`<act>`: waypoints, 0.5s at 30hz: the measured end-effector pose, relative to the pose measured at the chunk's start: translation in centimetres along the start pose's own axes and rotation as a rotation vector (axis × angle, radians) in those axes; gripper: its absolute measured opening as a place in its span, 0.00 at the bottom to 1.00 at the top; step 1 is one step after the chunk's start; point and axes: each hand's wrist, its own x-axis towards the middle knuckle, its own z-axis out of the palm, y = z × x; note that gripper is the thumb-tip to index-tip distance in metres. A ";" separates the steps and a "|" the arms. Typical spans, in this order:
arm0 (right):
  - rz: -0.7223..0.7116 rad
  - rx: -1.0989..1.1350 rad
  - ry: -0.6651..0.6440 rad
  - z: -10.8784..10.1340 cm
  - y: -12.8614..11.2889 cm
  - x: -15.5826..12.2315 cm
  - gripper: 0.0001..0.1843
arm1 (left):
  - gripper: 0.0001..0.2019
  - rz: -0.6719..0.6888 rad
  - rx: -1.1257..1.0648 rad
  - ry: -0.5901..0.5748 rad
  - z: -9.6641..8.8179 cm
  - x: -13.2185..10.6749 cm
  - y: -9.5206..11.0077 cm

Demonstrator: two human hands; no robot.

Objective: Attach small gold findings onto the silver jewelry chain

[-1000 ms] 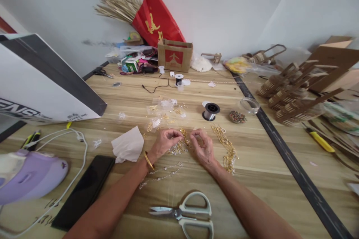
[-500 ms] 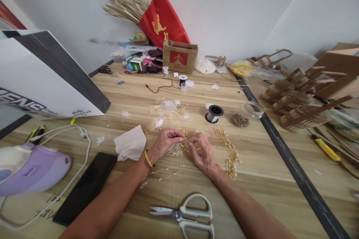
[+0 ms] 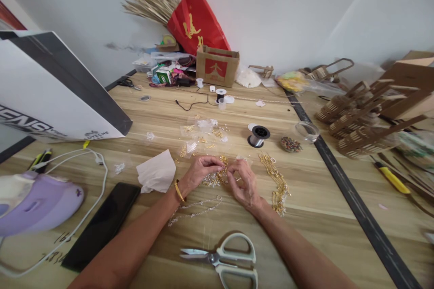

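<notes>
My left hand [image 3: 202,172] and my right hand [image 3: 242,180] face each other over a pile of gold and silver beads [image 3: 214,179]. The fingertips of both are pinched, close to each other but apart; whatever they hold is too small to make out. A gold bracelet [image 3: 179,191] circles my left wrist. Below the left hand lies a silver beaded chain [image 3: 195,215] with a round ring at its end. To the right of my right hand rest several gold chains [image 3: 277,185] in a bundle. White-handled scissors [image 3: 224,257] lie slightly open between my forearms.
Small plastic bags [image 3: 203,127] with gold bits lie beyond my hands. A wire spool [image 3: 259,136], a heap of dark beads [image 3: 290,144] and a clear jar [image 3: 307,131] stand to the right. At left are a paper sheet [image 3: 156,172], a black phone [image 3: 101,226] and a white cable [image 3: 106,176].
Both hands keep nearly the same pinched pose over the beads, with only slight finger movement. The whole view has shifted very slightly.
</notes>
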 end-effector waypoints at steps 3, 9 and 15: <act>0.004 0.002 -0.009 0.0 -0.1 0.1 0.06 | 0.09 0.002 0.021 0.009 0.0 -0.1 -0.1; 0.009 0.009 -0.014 -0.1 -0.3 0.1 0.07 | 0.09 -0.003 0.042 0.001 0.0 -0.1 -0.2; 0.018 0.016 -0.022 0.0 -0.3 0.0 0.07 | 0.08 0.001 0.065 0.000 -0.1 -0.1 -0.2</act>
